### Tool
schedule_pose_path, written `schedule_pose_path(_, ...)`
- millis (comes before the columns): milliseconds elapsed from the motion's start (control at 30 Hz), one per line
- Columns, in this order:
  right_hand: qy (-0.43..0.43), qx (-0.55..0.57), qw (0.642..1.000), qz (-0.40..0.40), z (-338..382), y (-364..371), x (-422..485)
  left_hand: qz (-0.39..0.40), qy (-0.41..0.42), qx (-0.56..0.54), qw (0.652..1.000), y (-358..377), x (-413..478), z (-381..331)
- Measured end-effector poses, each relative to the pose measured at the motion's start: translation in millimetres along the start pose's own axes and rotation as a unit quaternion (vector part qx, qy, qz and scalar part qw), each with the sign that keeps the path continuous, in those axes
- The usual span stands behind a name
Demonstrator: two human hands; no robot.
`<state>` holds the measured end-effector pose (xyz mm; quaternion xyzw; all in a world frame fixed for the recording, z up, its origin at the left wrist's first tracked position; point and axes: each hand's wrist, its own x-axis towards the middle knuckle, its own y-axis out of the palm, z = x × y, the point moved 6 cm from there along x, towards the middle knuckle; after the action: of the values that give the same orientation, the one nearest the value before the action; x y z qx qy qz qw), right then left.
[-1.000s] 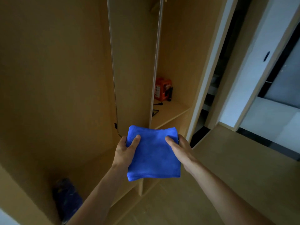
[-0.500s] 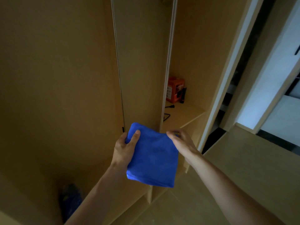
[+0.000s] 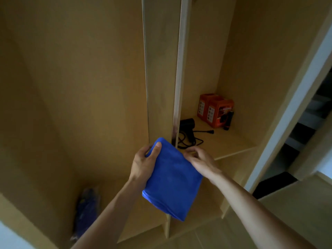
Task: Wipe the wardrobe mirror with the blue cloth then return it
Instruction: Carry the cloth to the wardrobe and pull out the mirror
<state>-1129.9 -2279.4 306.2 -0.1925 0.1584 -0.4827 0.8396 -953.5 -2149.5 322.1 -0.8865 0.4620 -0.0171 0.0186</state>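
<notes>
The folded blue cloth (image 3: 172, 178) hangs tilted in front of the open wooden wardrobe. My left hand (image 3: 143, 162) grips its upper left corner, thumb on top. My right hand (image 3: 201, 162) rests on the cloth's upper right edge with its fingers curled over it. Just behind the cloth rises the tall narrow wardrobe mirror (image 3: 161, 69), seen at a steep angle. It reflects the wood and has a shiny strip along its right edge. The cloth's top corner is close to the mirror's lower part; I cannot tell whether they touch.
On the wardrobe shelf (image 3: 226, 146) to the right stand two orange boxes (image 3: 215, 110) and a black hair dryer (image 3: 188, 130) with its cord. A blue-purple bag (image 3: 86, 209) lies in the lower left compartment. A white door frame (image 3: 287, 114) and dark stairs are at the far right.
The view has moved closer to the wardrobe. The cloth has tilted, its lower end now hanging from my left hand, and my right hand has slid to the upper right edge.
</notes>
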Motion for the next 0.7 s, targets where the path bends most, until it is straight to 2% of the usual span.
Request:
schedule_pose_path(167,-0.034,-0.032,0.997,0.064,-5.3,-3.8,7.4,-0.064,-0.018,0.025,0.997,9.3,-21.1,3.4)
schedule_pose_path(300,-0.095,-0.069,0.990,0.084,13.5,2.5,7.1,-0.079,-0.010,0.072,0.994,9.4,-33.5,2.4)
schedule_pose_path(533,-0.149,-0.073,0.985,0.048,50.5,2.5,7.2,-0.113,0.035,0.206,0.971,13.8,-30.7,-25.0)
schedule_pose_path(700,-0.161,-0.072,0.983,0.046,71.1,0.2,8.4,-0.099,0.050,0.274,0.955,29.8,-18.0,-39.7)
